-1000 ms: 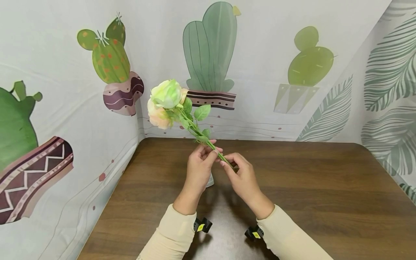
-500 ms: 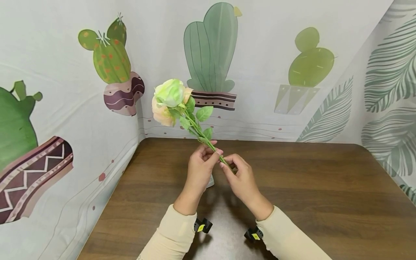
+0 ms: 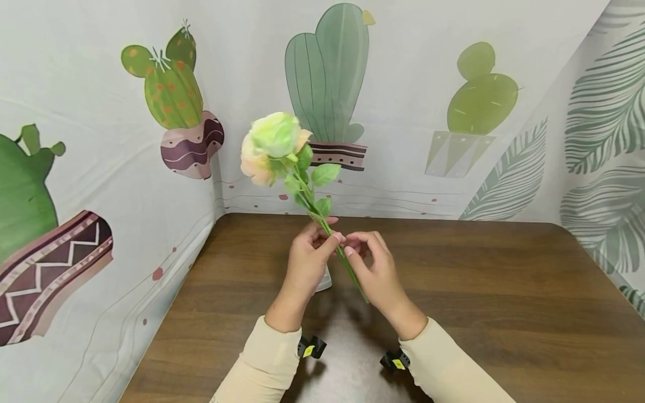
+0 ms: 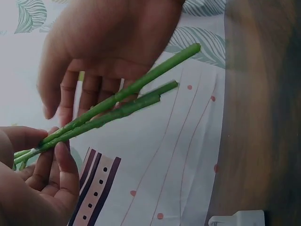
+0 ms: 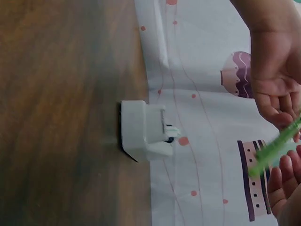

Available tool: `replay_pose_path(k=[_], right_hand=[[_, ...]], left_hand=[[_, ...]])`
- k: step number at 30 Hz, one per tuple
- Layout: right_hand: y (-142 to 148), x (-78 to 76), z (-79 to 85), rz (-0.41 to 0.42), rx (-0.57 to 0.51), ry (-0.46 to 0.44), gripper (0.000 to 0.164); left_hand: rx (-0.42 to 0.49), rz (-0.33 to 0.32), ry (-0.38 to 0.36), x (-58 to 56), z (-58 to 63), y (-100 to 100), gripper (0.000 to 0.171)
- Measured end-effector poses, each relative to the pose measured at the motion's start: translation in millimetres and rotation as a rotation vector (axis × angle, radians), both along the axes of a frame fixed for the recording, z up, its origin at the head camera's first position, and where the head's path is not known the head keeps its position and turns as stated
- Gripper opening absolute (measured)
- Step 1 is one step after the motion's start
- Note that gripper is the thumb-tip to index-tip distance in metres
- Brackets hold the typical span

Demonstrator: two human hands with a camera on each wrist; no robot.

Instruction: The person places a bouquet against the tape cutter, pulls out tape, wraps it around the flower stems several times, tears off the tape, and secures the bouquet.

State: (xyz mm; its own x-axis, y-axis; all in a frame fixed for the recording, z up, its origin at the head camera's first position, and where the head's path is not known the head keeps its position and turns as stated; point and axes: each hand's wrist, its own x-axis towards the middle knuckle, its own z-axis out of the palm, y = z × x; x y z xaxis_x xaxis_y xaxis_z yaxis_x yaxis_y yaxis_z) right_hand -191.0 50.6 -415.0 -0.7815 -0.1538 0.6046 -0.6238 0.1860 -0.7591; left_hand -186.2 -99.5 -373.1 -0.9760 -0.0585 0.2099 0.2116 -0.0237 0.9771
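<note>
My left hand (image 3: 307, 260) pinches a small bunch of artificial roses by the stems (image 3: 345, 266), between thumb and fingers. A pale green rose (image 3: 274, 134) tops the bunch, a peach rose (image 3: 256, 168) beside it, with green leaves (image 3: 325, 174) below. The bunch leans up to the left over the table. My right hand (image 3: 380, 274) is right beside the lower stems, its fingers loosely bent and not gripping. In the left wrist view, the bare stem ends (image 4: 169, 63) stick out past the left fingers at uneven lengths, and the right hand's fingers hang relaxed behind them.
A white block-shaped device (image 5: 141, 127) stands on the brown wooden table (image 3: 478, 291), mostly hidden behind the left hand in the head view. A white cloth (image 3: 403, 112) printed with cacti hangs at the table's far and left edges. A black camera mount sits at each wrist.
The right fingers have come off the stems, which now show down to their lower ends. The blooms have swung rightward and slightly up, and the bunch stands steeper. The left hand still pinches the stems.
</note>
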Motion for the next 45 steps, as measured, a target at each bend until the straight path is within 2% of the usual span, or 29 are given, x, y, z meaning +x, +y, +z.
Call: replay_pose_path(k=[4, 8, 13, 20, 25, 27, 31, 33, 41, 45], right_hand=[[6, -1.0, 7.3, 0.054, -0.016, 0.03, 0.037], [9, -3.2, 10.1, 0.073, -0.029, 0.009, 0.046], [13, -6.7, 11.1, 0.052, -0.078, -0.073, 0.042], [21, -8.5, 19.4, 0.068, -0.132, -0.165, 0.037], [29, -8.7, 25.6, 0.082, -0.182, -0.25, 0.04], [32, -9.5, 27.1, 0.094, -0.211, -0.275, 0.041], [36, -12.3, 28.4, 0.104, -0.257, -0.302, 0.039], [37, -13.6, 28.7, 0.101, -0.263, -0.316, 0.039], [39, -19.1, 26.5, 0.099, -0.258, -0.426, 0.047], [40, -23.1, 22.8, 0.099, -0.286, -0.459, 0.051]], left_hand=[[-0.079, -0.013, 0.005, 1.4, -1.1, 3, 0.027], [-0.118, -0.043, 0.01, 2.1, -2.7, 6, 0.014], [-0.143, -0.1, -0.004, 3.1, -4.7, 10, 0.008], [-0.257, -0.183, 0.009, 5.5, -8.5, 16, 0.007], [-0.323, -0.236, -0.018, 7.9, -8.1, 19, 0.005], [-0.334, -0.266, -0.033, 8.7, -8.1, 20, 0.004], [-0.33, -0.313, -0.058, 9.3, -9.8, 21, 0.014], [-0.335, -0.318, -0.066, 8.8, -11.5, 21, 0.019], [-0.399, -0.329, -0.09, 7.1, -17.0, 24, 0.019], [-0.379, -0.345, -0.109, 5.7, -21.0, 26, 0.019]])
